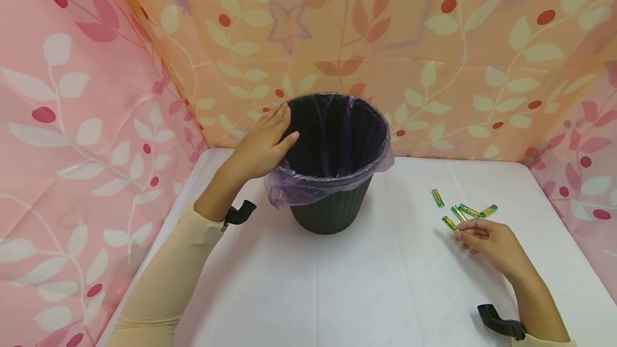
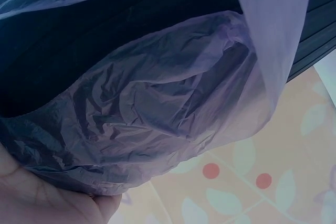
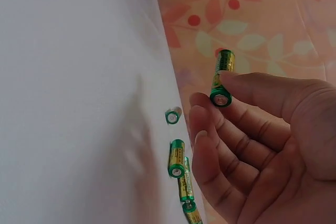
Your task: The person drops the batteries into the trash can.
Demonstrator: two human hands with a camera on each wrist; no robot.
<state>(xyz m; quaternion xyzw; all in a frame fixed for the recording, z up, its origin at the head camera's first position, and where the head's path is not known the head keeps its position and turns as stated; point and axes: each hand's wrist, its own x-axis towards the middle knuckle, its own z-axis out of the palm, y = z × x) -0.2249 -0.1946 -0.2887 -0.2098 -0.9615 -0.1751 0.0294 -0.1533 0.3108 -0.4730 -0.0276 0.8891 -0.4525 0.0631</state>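
My right hand (image 1: 491, 245) pinches a green-and-gold AA-size battery (image 3: 223, 77) between thumb and fingertips, above the table in the right wrist view. Several more batteries (image 1: 437, 197) of the same kind lie on the white cloth just beyond that hand. In the head view my left hand (image 1: 262, 146) rests on the left rim of a black ribbed trash bin (image 1: 330, 213), its fingers fairly straight along the edge and its thumb over the opening. A thin purple bag (image 1: 308, 189) lines the bin and folds down over the rim. Up close, the left wrist view shows the bag (image 2: 152, 103) crumpled beside the palm.
The bin stands upright at the table's back middle, near an orange leaf-patterned curtain (image 1: 434, 58). Pink patterned cloth (image 1: 72, 149) hangs along the left side, with more on the right. A white cloth (image 1: 313, 288) covers the table.
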